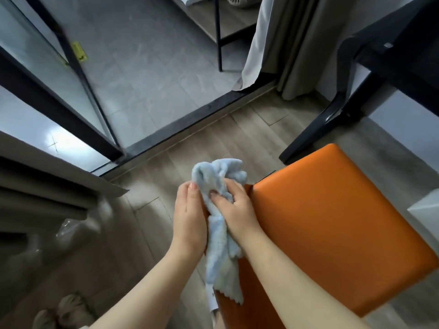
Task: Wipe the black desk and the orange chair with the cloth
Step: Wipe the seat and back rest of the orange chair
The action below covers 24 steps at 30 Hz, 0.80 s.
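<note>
Glass door panels (47, 74) in dark frames fill the left of my view, with grey tile beyond the threshold and wood floor (152, 176) on my side. Moving right, my left hand (190, 217) has its grip curled around the pale blue cloth (219, 224), thumb on top. My right hand (234, 207) presses its grip closed on the same cloth from the other side, so the cloth is bunched between both hands, its upper end puffed out above them and its tail hanging down past my wrists. The hands sit just over the left edge of the orange chair (332, 224). Farther right and above, I see the black desk (389, 60), its leg (318, 129) planted near the chair's far corner.
</note>
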Tool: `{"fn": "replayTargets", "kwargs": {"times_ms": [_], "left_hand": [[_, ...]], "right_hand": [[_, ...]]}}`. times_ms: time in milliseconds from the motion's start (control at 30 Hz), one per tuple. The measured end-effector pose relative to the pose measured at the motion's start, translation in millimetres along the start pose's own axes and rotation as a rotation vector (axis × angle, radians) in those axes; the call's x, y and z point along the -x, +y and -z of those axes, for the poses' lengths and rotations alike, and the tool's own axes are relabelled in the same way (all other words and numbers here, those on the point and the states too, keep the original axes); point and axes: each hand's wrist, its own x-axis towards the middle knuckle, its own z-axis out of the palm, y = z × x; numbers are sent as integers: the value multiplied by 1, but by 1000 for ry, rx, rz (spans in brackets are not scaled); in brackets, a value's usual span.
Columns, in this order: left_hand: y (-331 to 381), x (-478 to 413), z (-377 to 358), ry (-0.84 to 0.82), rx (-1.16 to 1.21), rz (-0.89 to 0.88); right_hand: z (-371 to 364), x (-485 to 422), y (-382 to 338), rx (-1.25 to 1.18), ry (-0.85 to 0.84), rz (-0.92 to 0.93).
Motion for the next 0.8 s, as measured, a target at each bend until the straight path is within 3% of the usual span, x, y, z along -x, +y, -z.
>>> {"fn": "replayTargets", "kwargs": {"times_ms": [100,167,367,433,533,600,633,800], "left_hand": [[3,3,0,37,-69,-24],[1,2,0,57,-96,-5],[-7,1,0,77,-38,-1],[-13,-3,1,90,-39,5],[-16,-15,4,98,-8,41],[-18,-22,5,77,-12,70],[-17,-24,5,61,-5,82],[-25,-21,8,71,43,82]], "right_hand": [[17,-40,25,41,67,-191],[21,-45,32,63,68,-208],[11,3,26,-18,-43,221],[18,-37,59,3,72,71],[31,-87,117,-7,127,-317],[32,-88,127,-10,154,-408],[29,-80,120,-25,152,-381],[18,-44,82,-84,11,157]]}}
